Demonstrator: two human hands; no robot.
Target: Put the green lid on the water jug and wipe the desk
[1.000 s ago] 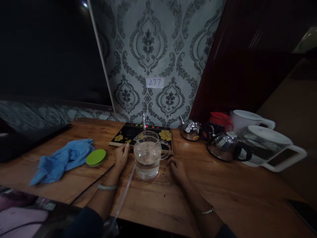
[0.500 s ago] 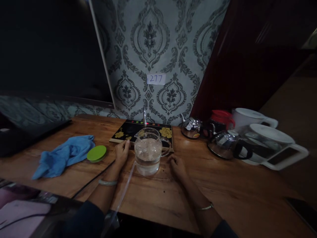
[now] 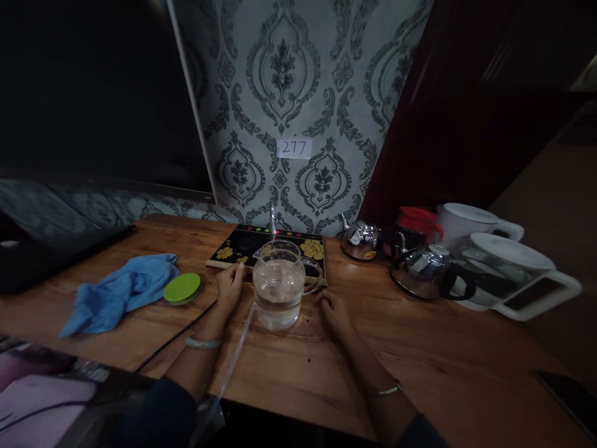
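Note:
A clear glass pitcher (image 3: 278,295) with a glass handle stands upright on the wooden table, partly filled with water whose surface is bubbly. Behind its rim rises a thin, curved metal spout (image 3: 273,221). My left hand (image 3: 230,286) rests to the left of the pitcher, fingers curled, by the front edge of a black electric tea stove (image 3: 240,246) with gold flowers. To the right, my right hand (image 3: 333,311) lies on the table with bent fingers, just below the handle and apart from it. Neither hand shows anything in its grip.
A green round lid (image 3: 181,289) and a crumpled blue cloth (image 3: 124,292) lie at left. Two metal kettles (image 3: 360,239), a red-lidded jug (image 3: 417,224) and two white-lidded jugs (image 3: 510,267) stand at right. A clear tube (image 3: 236,361) and black cable (image 3: 175,336) cross the table's front edge.

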